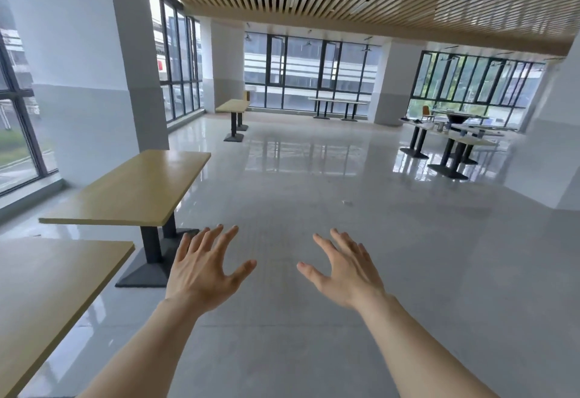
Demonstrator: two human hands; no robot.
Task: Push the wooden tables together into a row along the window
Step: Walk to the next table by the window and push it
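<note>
A wooden table (pixel 131 187) on black pedestal legs stands at the left beside a white pillar and the window. A second wooden table (pixel 47 297) fills the near left corner, with a gap of floor between the two. Farther back, a third wooden table (pixel 233 105) stands near the left windows. My left hand (pixel 204 272) and my right hand (pixel 342 272) are held out over the bare floor, palms down and fingers spread, holding nothing. Both hands are to the right of the near tables and touch neither.
A white pillar (pixel 94 68) stands behind the near table. A long white table (pixel 337 102) sits under the far windows. Several tables with clutter and an orange chair (pixel 445 134) are at the right. A glossy grey floor (pixel 314 193) spreads ahead.
</note>
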